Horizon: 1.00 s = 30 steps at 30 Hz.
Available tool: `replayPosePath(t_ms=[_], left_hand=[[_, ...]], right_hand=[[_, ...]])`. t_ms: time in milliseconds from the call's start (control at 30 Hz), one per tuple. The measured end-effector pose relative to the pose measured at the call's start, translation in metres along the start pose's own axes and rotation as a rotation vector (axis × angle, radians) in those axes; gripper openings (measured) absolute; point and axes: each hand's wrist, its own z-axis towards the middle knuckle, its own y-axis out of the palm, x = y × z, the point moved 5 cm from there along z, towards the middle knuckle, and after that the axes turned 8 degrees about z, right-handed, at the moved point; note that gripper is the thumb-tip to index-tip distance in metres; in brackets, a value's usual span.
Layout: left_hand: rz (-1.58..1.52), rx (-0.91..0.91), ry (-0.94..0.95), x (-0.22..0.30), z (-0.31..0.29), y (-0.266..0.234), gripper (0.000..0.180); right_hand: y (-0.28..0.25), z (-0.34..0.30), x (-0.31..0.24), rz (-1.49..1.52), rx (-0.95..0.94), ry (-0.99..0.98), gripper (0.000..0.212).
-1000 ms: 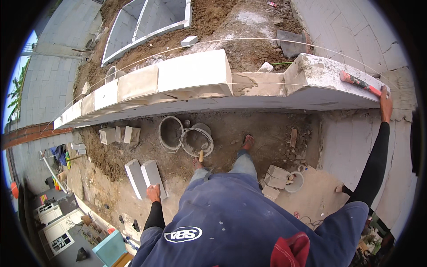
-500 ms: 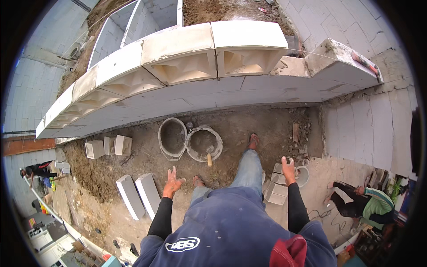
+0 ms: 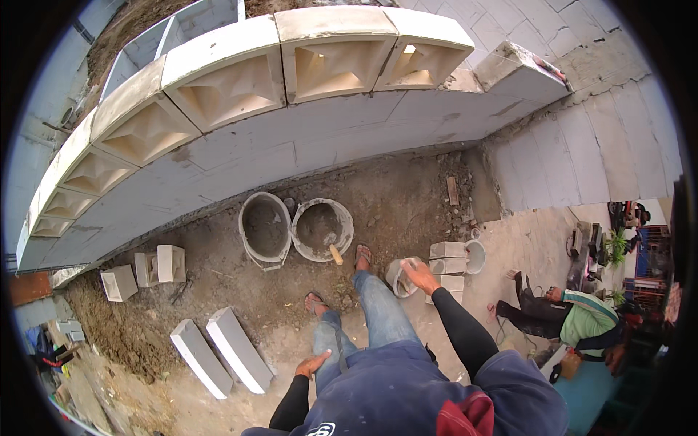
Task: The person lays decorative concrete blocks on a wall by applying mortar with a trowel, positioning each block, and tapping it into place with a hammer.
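My red cloth [image 3: 467, 416] lies at the lower edge of the frame, against my dark blue shirt [image 3: 385, 389]. My left hand [image 3: 313, 365], lower centre, is released, fingers extended, grasping nothing; it is beside my left thigh, and I cannot tell whether they touch. My right hand [image 3: 422, 276], right of centre, is unclenched with fingers spread. It overlaps the small bucket [image 3: 397, 282]; contact with the rim cannot be determined. The small bucket is on the ground, right of centre, just beside the stacked blocks [image 3: 446, 251].

Two long blocks [image 3: 240, 351] lie side by side, lower left. Two large buckets [image 3: 254, 255] stand together at centre, each containing grey mortar; a wooden-handled tool [image 3: 336, 254] rests in the right-hand one. Three hollow blocks [image 3: 171, 263] are grouped at left. A person [image 3: 592, 320] in green and dark clothing is at lower right.

The pale wall [image 3: 313, 134] curves across the upper frame, carrying a row of hollow blocks [image 3: 334, 62]. Grey block compartments [image 3: 174, 36] are visible beyond, upper left.
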Motion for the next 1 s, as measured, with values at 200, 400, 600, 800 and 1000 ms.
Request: replayPosePath(t_ms=[200, 400, 600, 800, 1000], left_hand=[[0.019, 0.043, 0.029, -0.033, -0.001, 0.051, 0.121], [-0.188, 0.138, -0.063, -0.066, -0.016, 0.096, 0.125], [-0.201, 0.220, -0.014, -0.072, -0.021, 0.109, 0.122], [-0.139, 0.178, 0.013, -0.070, -0.005, 0.093, 0.128], [0.206, 0.184, 0.016, -0.045, -0.019, 0.015, 0.119]], right_hand=[[0.161, 0.125, 0.018, -0.228, -0.336, 0.039, 0.073], [0.321, 0.261, 0.078, -0.572, -0.318, 0.044, 0.076], [0.364, 0.273, 0.080, -0.765, -0.258, -0.121, 0.070], [0.247, 0.195, 0.034, -0.780, -0.282, 0.033, 0.088], [0.090, 0.092, -0.026, -0.232, -0.374, 0.127, 0.076]])
